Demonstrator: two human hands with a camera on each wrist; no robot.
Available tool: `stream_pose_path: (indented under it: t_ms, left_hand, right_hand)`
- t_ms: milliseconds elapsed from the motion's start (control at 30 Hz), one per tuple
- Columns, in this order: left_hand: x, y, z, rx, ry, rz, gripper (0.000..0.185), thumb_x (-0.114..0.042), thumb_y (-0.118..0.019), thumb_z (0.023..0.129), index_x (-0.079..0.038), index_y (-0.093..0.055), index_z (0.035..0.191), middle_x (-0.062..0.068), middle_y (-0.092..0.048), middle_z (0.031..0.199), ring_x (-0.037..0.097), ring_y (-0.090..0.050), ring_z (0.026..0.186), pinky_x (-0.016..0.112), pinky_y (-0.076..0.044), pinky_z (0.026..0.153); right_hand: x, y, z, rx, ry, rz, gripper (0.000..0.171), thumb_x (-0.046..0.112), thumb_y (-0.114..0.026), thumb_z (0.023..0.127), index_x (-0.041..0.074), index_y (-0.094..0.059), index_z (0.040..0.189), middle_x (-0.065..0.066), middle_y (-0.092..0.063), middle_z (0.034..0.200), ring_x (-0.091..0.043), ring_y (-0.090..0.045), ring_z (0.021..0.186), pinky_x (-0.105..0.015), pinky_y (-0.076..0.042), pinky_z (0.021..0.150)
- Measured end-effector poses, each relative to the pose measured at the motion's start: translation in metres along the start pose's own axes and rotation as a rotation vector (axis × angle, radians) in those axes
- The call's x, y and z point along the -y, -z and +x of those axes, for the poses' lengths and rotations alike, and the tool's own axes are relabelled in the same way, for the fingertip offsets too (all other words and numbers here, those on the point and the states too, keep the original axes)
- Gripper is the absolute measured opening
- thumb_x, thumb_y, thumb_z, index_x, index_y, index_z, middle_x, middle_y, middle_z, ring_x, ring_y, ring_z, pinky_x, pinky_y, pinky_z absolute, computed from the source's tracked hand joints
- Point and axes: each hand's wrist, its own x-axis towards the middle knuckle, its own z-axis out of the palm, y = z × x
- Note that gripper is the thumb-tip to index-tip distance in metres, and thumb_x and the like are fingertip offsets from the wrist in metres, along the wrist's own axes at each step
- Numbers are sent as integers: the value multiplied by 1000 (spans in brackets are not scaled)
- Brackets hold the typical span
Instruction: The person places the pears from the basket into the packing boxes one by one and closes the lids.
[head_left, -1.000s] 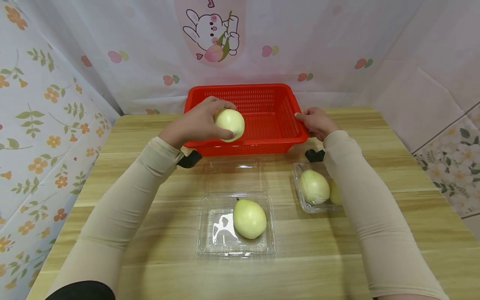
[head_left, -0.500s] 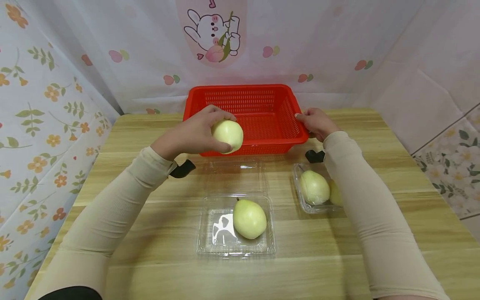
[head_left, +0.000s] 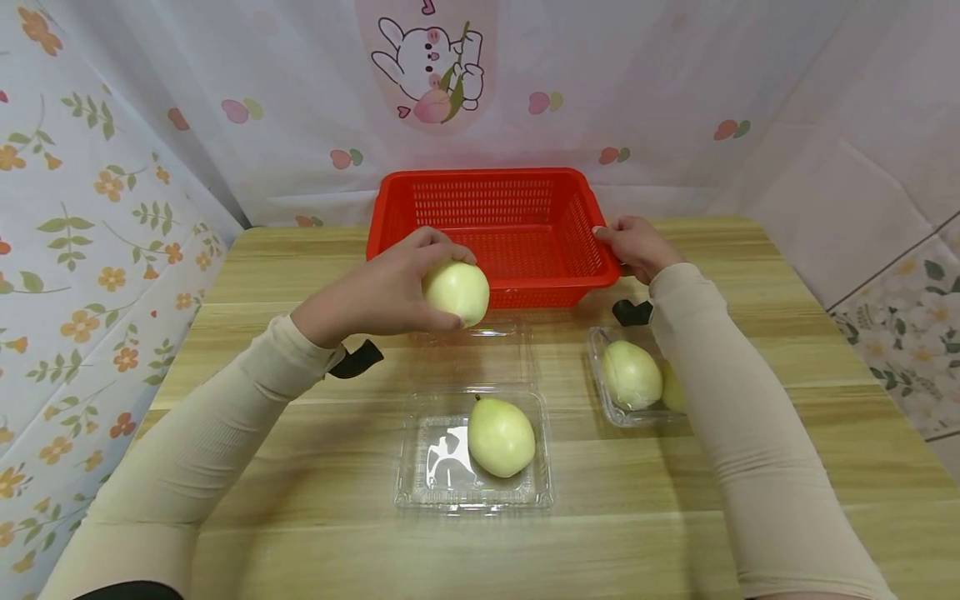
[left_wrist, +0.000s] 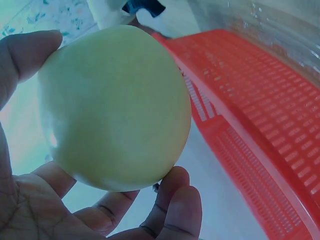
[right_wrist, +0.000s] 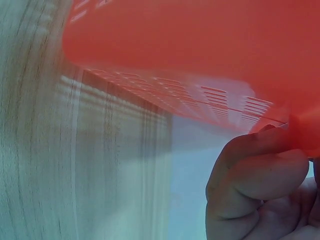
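Observation:
In the head view my left hand (head_left: 390,287) grips a pale yellow-green pear (head_left: 459,293) in the air, just in front of the red basket's near rim. The left wrist view shows this pear (left_wrist: 115,110) held between thumb and curled fingers (left_wrist: 182,212). My right hand (head_left: 637,246) pinches the right rim of the red plastic basket (head_left: 517,298); in the right wrist view its fingers (right_wrist: 270,172) curl at the rim. Below the held pear lies an opened clear plastic clamshell box (head_left: 435,492), with one pear (head_left: 501,437) in its right half.
To the right, partly under my right forearm, a clear box (head_left: 630,417) holds pears (head_left: 632,375). All stand on a wooden table (head_left: 322,517). A printed curtain (head_left: 300,100) hangs behind the basket, and a flowered cloth (head_left: 97,275) is at the left.
My left hand has brought the pear from over the basket's near rim toward me, to just in front of it. My right hand stays at the basket's rim.

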Motion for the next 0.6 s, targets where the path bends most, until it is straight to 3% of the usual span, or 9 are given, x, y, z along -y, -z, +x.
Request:
stream_pose_path:
  t_ms: [167, 600]
  left_hand:
    - [-4, -3, -8, 10, -30, 11, 55, -28, -82, 74, -22, -61, 125, 0, -45, 124, 22, -56, 99, 34, -56, 78]
    - [-10, -12, -29, 49, -19, 10, 55, -28, -81, 74, -24, -60, 124, -1, -45, 122, 21, -60, 91, 34, -55, 75]
  right_hand:
    - [0, 1, 0, -1, 1, -1, 32, 32, -51, 104, 2, -44, 114, -18, -54, 111, -17, -68, 73, -32, -59, 68]
    - [0, 0, 0, 3, 5, 2, 32, 31, -50, 104, 1, -45, 115, -18, -55, 110, -17, -68, 72, -32, -59, 68]
